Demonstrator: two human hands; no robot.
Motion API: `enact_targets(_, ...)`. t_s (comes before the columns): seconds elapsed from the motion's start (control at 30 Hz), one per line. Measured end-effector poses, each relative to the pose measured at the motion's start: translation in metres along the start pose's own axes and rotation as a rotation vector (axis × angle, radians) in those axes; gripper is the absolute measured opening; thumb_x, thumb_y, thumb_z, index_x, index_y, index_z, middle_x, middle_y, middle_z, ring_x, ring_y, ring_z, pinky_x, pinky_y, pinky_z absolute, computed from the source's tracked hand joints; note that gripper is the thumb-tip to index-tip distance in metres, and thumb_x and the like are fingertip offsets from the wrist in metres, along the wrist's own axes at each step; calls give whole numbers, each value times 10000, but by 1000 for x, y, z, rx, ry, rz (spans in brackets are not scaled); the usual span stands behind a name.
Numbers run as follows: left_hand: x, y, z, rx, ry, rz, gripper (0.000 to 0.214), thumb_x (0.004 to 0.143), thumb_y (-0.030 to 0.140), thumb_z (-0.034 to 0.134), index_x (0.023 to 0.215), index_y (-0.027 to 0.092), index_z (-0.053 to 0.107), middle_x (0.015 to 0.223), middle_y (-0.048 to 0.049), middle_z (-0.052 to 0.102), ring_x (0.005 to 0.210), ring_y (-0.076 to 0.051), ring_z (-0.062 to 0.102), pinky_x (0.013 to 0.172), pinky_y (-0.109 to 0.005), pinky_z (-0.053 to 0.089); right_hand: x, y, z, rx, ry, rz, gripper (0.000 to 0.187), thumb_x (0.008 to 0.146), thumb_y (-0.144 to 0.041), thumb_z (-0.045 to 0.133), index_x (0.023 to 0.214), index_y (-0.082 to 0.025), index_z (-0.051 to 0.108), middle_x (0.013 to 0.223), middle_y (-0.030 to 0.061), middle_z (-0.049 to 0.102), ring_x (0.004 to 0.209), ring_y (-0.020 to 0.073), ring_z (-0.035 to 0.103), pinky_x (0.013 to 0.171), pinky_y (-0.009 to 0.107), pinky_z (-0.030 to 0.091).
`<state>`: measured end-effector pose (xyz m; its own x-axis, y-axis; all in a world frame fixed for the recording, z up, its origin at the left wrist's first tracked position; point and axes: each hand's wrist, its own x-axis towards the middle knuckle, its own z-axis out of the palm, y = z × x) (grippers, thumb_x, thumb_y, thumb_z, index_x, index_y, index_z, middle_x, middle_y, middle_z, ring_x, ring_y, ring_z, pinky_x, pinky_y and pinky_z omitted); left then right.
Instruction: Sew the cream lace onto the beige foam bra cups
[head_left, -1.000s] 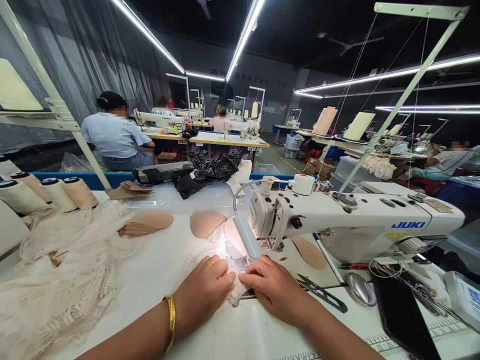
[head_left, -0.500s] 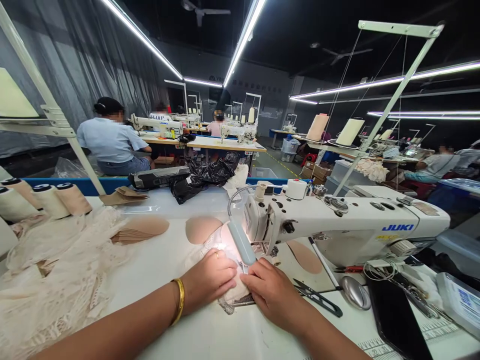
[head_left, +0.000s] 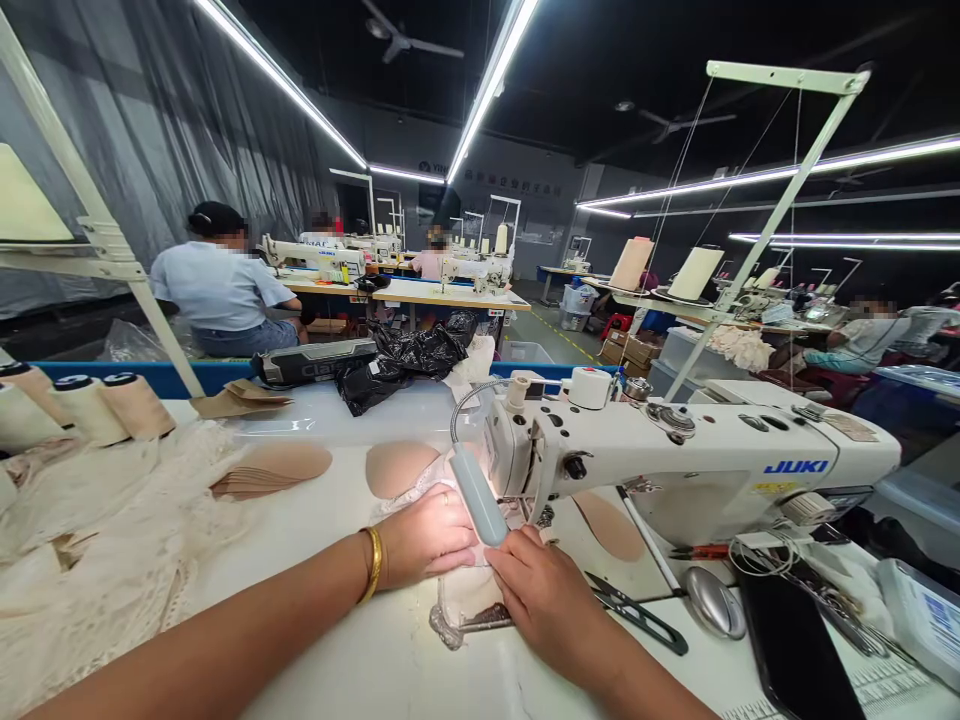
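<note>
Pale lace fabric (head_left: 469,595) lies under the needle end of a white sewing machine (head_left: 697,440). My left hand (head_left: 431,535), with a gold bangle at the wrist, presses on this cloth with its fingers bent and close together; the thumb is hidden. My right hand (head_left: 544,600) closes on the cloth's right side, thumb and forefinger near the needle area. A grey lamp (head_left: 478,495) on a bendable neck lights the spot and hides the needle and presser foot. A beige oval pad (head_left: 397,468) lies behind my left hand.
Lace pieces (head_left: 112,540) and stacked beige pads (head_left: 274,470) spread over the left. Thread snips (head_left: 641,612), a silver oval object (head_left: 714,602) and a black phone (head_left: 799,640) lie right of my right hand. Thread cones (head_left: 135,405) stand far left. A co-worker (head_left: 217,280) sits beyond.
My left hand has moved slightly forward and right over the fabric, showing more of the cloth in front of it. My right hand stays by the needle area. The view has shifted a little.
</note>
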<state>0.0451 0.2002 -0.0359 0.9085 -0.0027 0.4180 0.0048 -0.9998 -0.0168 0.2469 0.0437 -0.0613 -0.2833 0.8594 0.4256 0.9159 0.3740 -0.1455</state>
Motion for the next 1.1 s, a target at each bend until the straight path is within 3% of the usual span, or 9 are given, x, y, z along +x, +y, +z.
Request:
enact_targets(0.23,2,-3,-8,-9,-44,52,147,1057,251,588,1050,233,734,1137,-66,789,1114,-282,674,1081,-482,456,-1,-2,-4,-11,13,-20,253,877,-7,573,978,-229,639,892,41,619,815,235,558,593,346,300)
enact_targets(0.4,5,4,-18,-35,-72,49,233,1083,230,508,1067,254,739,1087,-50,785,1091,-260,671,1116,-478,425,0,-2,-7,-15,12,-30,243,858,-8,587,945,-231,627,879,36,612,802,226,552,588,333,300)
enact_targets(0.53,5,5,-19,-85,-71,6,228,1059,251,541,1120,310,753,1059,-41,785,1061,-254,677,1092,-446,456,0,-2,-7,-5,10,-32,277,849,2,589,993,-229,639,897,34,626,806,224,560,608,328,333)
enact_targets(0.7,4,3,-19,-18,-87,4,228,1023,149,556,1096,276,731,1053,-36,790,1067,-266,679,1108,-493,407,0,0,-2,-26,3,-6,282,818,10,600,971,-223,640,896,37,629,798,225,565,601,320,336)
enact_targets(0.9,2,12,-15,29,-43,-86,119,964,166,645,1029,244,707,1039,-53,769,1024,-283,678,1018,-469,426,1,0,-2,-24,15,7,241,869,-16,587,972,-224,654,881,41,623,780,227,565,610,314,372)
enact_targets(1.0,1,13,-8,50,-3,-164,216,871,36,623,980,219,664,977,-67,745,910,-273,686,905,-424,463,0,0,-5,36,40,-11,293,879,-6,551,1024,-234,664,891,43,637,799,232,577,649,320,426)
enact_targets(1.1,-7,15,-13,37,58,-237,322,818,-49,538,1001,202,623,911,-60,723,806,-252,676,795,-385,496,0,-7,-8,205,80,4,234,980,-84,496,1050,-241,655,913,50,673,840,239,599,738,348,477)
